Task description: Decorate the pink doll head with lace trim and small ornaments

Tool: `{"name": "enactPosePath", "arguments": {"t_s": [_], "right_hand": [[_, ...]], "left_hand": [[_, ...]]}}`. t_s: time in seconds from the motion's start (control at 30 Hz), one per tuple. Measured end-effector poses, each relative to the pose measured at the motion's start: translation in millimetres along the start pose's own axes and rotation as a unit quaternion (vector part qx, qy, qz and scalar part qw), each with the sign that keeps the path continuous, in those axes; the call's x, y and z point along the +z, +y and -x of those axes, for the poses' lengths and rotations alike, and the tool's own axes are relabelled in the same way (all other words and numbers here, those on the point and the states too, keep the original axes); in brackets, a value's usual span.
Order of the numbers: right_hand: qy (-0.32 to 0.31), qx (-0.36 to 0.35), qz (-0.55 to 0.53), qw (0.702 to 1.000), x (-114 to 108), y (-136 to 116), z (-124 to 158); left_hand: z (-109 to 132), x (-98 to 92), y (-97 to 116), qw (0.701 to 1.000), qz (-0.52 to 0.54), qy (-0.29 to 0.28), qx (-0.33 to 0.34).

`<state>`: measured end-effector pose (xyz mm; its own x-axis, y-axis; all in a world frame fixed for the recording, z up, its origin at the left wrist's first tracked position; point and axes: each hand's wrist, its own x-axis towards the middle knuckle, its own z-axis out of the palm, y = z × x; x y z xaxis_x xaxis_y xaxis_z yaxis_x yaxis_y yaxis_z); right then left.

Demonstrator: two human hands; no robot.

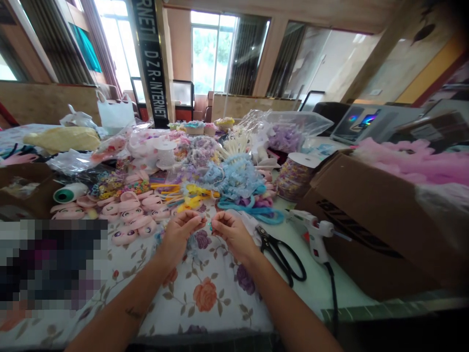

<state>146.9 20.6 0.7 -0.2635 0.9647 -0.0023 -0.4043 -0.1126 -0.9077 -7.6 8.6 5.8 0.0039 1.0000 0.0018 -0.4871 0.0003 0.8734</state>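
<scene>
Over the flowered tablecloth [200,313], my left hand [178,234] and my right hand [234,234] face each other a short gap apart. Each has its thumb and finger pinched together. A tiny teal, shiny bit shows at the right fingertips, too small to name. What the left fingertips pinch, if anything, cannot be made out. Pale blue frilly material [191,248] lies on the cloth by my left hand. Black-handled scissors [284,259] rest just right of my right hand, with a white glue gun [317,239] beyond them.
Pink doll-face pieces [132,215] and yellow pieces [190,198] lie ahead. Blue ruffled trim [234,176] is heaped behind them, near a spool of multicoloured trim [293,183]. A cardboard box [366,210] stands at right, another box [25,190] at left. The glue gun's cord [333,293] hangs toward the front edge.
</scene>
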Motion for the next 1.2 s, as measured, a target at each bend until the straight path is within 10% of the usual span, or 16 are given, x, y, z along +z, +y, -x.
{"name": "enactPosePath", "arguments": {"t_s": [1.2], "right_hand": [[0.063, -0.059, 0.037, 0.996, 12, 7, 6]], "left_hand": [[0, -4.7, -11, 0.994, -0.091, -0.048, 0.024]]}}
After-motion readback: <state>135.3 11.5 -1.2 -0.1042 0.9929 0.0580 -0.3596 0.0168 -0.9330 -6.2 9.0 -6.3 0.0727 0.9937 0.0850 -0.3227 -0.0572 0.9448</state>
